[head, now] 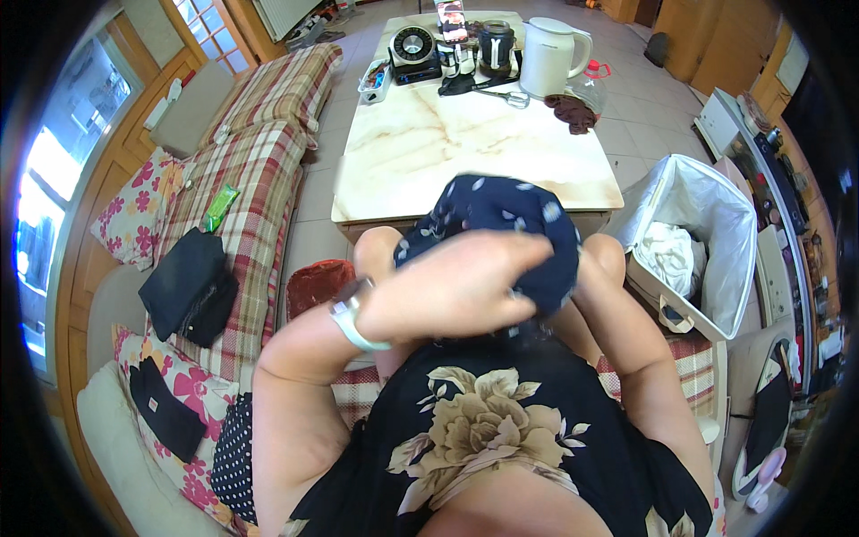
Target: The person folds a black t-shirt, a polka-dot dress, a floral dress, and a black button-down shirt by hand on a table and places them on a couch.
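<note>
A navy cloth with a small white print [500, 201] is bunched above my lap, in front of the table's near edge. My left hand [463, 282] passes across the front of this cloth, blurred by motion, its thumb and fingers apart. Whether its fingers pinch any fabric cannot be made out. A watch [352, 292] and a pale green band [359, 332] circle the left wrist. From the right, my right forearm [624, 322] reaches to the cloth, which covers the right hand, so its grip is hidden.
The marble-patterned table [416, 148] bears a white kettle [545, 57], scissors [513, 99], a phone [452, 23] and a dark brown cloth [572, 113]. A lined bin [721, 268] with white fabric stands right. Folded dark clothes [188, 285] lie on the plaid sofa [235, 161]. A red container [319, 282] is below left.
</note>
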The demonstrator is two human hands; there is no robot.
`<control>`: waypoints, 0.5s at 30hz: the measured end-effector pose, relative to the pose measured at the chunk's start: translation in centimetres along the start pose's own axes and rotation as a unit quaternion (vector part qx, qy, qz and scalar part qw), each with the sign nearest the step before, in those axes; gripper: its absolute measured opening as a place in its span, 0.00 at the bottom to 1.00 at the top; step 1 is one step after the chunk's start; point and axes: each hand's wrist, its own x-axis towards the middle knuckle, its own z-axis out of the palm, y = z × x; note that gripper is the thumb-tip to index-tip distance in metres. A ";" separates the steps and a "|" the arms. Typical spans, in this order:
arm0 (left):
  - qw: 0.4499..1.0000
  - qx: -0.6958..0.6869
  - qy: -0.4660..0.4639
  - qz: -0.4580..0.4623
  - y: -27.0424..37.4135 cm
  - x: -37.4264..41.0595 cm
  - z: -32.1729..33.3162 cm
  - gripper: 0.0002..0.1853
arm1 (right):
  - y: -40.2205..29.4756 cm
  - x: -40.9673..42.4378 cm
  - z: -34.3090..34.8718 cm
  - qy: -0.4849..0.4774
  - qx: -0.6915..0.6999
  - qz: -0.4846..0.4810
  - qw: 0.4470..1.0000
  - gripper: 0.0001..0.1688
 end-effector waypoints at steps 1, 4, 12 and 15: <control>1.000 0.005 -0.021 -0.008 0.4 -0.9 1.2 0.22 | -1.7 0.2 0.3 -0.003 0.035 0.003 0.999 0.26; 0.991 0.003 -0.108 -0.080 -1.8 -2.2 4.0 0.25 | -5.3 1.1 -0.2 0.025 0.105 -0.028 0.994 0.28; 0.972 -0.094 0.146 -0.158 -12.1 -2.0 1.9 0.42 | -13.4 2.6 0.4 0.031 -0.485 -0.265 0.833 0.22; 0.935 -0.265 0.223 -0.080 -11.2 0.9 0.4 0.42 | -16.3 1.9 1.9 0.005 -0.621 -0.299 0.725 0.21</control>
